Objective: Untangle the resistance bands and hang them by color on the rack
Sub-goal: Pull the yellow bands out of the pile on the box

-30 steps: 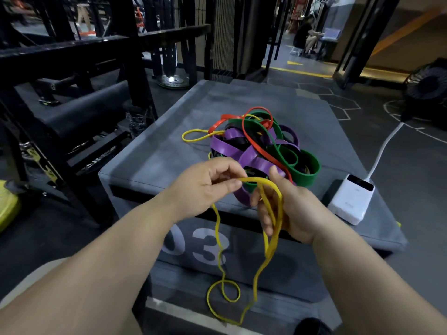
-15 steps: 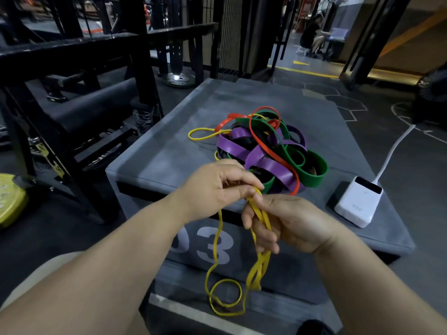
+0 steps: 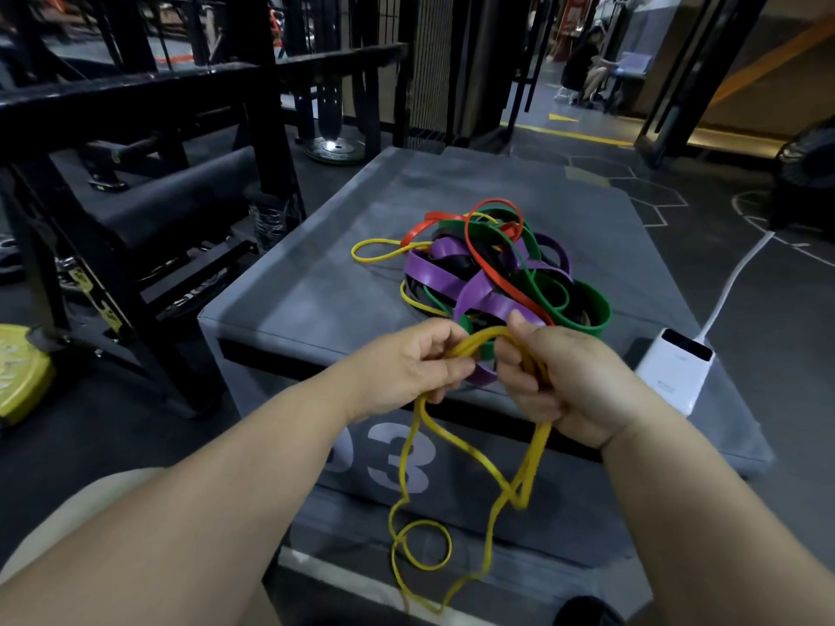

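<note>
Head camera shows your left fingers curled in a pinch on one end of a short yellow arch, and your right fingers wrapped round several gathered strands of the same yellow band. Both hands are closed on it, neither spread wide. Your left hand and right hand sit just above the near edge of the grey plyo box marked 03, close together but no longer touching.

Half a second ago your fingertips met at one point and the band hung doubled. You have now drawn the hands a little apart, so the arch shows between them. Below them the band falls in front of the box in two loose runs, with a small ring near the bottom. A second ago it lay draped over your right fingers, and now that hand grips it in a bunch.

I see no strand running from your hands back to the tangle, so this band looks free and ready to straighten and hang.

On top of the box, beyond your hands, the purple band, the green band, a red one and another yellow loop are still knotted together. A white power bank rests on the box's right side. The black frame stands left of the box with no band on it in view.
</note>
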A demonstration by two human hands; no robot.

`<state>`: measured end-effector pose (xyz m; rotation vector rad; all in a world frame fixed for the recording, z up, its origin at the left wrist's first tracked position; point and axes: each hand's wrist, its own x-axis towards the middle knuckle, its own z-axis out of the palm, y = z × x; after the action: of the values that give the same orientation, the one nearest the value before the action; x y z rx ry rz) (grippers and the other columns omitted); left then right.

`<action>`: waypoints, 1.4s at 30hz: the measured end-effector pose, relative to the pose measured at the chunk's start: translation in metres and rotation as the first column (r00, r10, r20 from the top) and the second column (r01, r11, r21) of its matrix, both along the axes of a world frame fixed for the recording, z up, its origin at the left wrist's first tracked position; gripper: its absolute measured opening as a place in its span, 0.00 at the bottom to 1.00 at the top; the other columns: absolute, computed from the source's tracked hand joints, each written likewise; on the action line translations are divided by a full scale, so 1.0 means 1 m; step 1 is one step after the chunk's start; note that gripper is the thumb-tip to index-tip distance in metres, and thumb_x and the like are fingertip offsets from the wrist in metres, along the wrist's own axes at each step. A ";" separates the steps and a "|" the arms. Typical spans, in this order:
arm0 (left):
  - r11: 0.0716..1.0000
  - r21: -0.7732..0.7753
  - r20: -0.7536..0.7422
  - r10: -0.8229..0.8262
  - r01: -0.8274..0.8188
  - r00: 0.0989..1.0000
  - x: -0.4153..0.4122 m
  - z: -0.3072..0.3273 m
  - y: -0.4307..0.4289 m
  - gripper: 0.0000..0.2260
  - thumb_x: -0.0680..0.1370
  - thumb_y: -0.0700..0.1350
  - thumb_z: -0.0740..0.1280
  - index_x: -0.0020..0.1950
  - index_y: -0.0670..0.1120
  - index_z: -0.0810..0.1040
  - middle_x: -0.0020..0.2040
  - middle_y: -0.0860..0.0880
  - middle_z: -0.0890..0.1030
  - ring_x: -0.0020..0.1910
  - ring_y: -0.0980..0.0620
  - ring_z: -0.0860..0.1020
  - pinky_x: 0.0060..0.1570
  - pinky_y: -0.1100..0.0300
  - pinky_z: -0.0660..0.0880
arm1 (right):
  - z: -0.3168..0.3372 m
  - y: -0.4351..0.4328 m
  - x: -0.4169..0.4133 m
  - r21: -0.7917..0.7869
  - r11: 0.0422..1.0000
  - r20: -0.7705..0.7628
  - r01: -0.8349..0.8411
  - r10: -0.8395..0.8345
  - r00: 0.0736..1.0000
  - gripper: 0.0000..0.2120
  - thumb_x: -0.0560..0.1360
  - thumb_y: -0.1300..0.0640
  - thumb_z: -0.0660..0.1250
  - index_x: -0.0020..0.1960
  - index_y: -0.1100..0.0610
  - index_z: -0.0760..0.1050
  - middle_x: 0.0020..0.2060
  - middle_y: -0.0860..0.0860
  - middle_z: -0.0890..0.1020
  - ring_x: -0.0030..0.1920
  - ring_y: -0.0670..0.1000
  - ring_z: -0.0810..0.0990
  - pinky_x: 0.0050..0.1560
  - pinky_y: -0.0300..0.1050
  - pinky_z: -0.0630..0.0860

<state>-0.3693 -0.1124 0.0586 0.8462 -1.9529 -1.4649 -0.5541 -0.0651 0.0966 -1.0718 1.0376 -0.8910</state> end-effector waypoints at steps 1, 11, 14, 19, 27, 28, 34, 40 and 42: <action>1.000 0.009 0.032 -0.004 0.004 0.999 0.000 -0.003 -0.001 0.03 0.79 0.45 0.64 0.48 0.46 0.74 0.32 0.55 0.75 0.32 0.56 0.73 0.39 0.62 0.72 | 0.003 -0.001 -0.003 -0.006 0.999 0.043 0.032 -0.032 0.999 0.17 0.72 0.42 0.59 0.32 0.54 0.67 0.24 0.50 0.64 0.20 0.44 0.55 0.23 0.37 0.47; 0.973 0.221 0.072 0.051 -0.066 0.996 -0.010 -0.029 0.003 0.10 0.82 0.43 0.60 0.41 0.46 0.70 0.36 0.50 0.74 0.39 0.53 0.78 0.53 0.53 0.75 | 0.021 -0.006 -0.029 -0.100 0.976 0.530 0.195 -0.113 0.841 0.17 0.77 0.46 0.55 0.37 0.55 0.73 0.18 0.44 0.64 0.25 0.48 0.69 0.35 0.40 0.74; 0.952 0.290 0.004 0.100 -0.097 0.995 -0.012 -0.033 0.002 0.10 0.82 0.43 0.60 0.41 0.47 0.72 0.35 0.51 0.73 0.38 0.53 0.76 0.51 0.52 0.74 | 0.022 -0.004 -0.032 -0.111 0.973 0.550 0.203 -0.110 0.828 0.16 0.77 0.49 0.55 0.42 0.57 0.76 0.17 0.46 0.64 0.26 0.49 0.73 0.45 0.50 0.81; 0.902 0.414 -0.064 0.160 -0.119 0.985 -0.017 -0.037 0.004 0.09 0.82 0.44 0.61 0.42 0.45 0.73 0.36 0.49 0.75 0.36 0.52 0.77 0.48 0.56 0.75 | 0.021 -0.003 -0.028 -0.120 0.973 0.566 0.200 -0.098 0.818 0.19 0.79 0.47 0.53 0.53 0.54 0.80 0.22 0.45 0.65 0.21 0.43 0.66 0.30 0.40 0.74; 0.864 0.503 -0.016 0.031 -0.019 0.999 -0.027 -0.053 0.016 0.14 0.76 0.57 0.65 0.43 0.46 0.72 0.32 0.51 0.77 0.37 0.51 0.80 0.51 0.54 0.72 | 0.021 -0.010 -0.030 -0.143 0.968 0.676 0.207 -0.057 0.735 0.14 0.79 0.49 0.56 0.63 0.46 0.70 0.27 0.45 0.67 0.24 0.43 0.62 0.26 0.33 0.63; 0.857 0.514 0.000 0.025 -0.022 1.000 -0.028 -0.055 0.017 0.16 0.78 0.58 0.63 0.43 0.45 0.73 0.32 0.51 0.76 0.35 0.52 0.79 0.47 0.57 0.73 | 0.022 -0.010 -0.029 -0.146 0.960 0.676 0.240 -0.080 0.732 0.13 0.79 0.50 0.55 0.63 0.45 0.69 0.27 0.45 0.67 0.25 0.43 0.62 0.26 0.33 0.62; 0.905 0.423 0.165 -0.028 -0.045 0.986 -0.027 -0.059 0.019 0.08 0.82 0.48 0.61 0.46 0.46 0.72 0.34 0.50 0.75 0.31 0.56 0.75 0.42 0.61 0.73 | 0.026 -0.011 -0.038 -0.129 0.879 0.684 0.458 -0.256 0.684 0.14 0.83 0.50 0.53 0.67 0.43 0.66 0.27 0.45 0.67 0.27 0.44 0.62 0.29 0.35 0.64; 0.971 0.237 0.551 -0.111 -0.028 0.827 -0.020 -0.076 0.013 0.05 0.78 0.46 0.65 0.45 0.48 0.71 0.36 0.52 0.79 0.42 0.51 0.78 0.54 0.49 0.76 | 0.030 -0.014 -0.051 -0.097 0.765 0.726 0.636 -0.384 0.571 0.15 0.83 0.50 0.53 0.70 0.42 0.65 0.28 0.46 0.69 0.27 0.45 0.64 0.30 0.38 0.67; 0.986 0.165 0.630 -0.099 -0.008 0.770 -0.019 -0.077 0.011 0.04 0.80 0.46 0.62 0.47 0.47 0.72 0.37 0.55 0.79 0.43 0.54 0.78 0.50 0.58 0.75 | 0.032 -0.014 -0.056 -0.076 0.727 0.751 0.682 -0.408 0.519 0.13 0.84 0.50 0.53 0.67 0.42 0.67 0.29 0.46 0.69 0.27 0.45 0.65 0.30 0.38 0.67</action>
<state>-0.3885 -0.1010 -0.0182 1.5451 -2.3601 -1.4971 -0.6102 -0.0792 0.1287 -0.5514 0.5465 -1.9263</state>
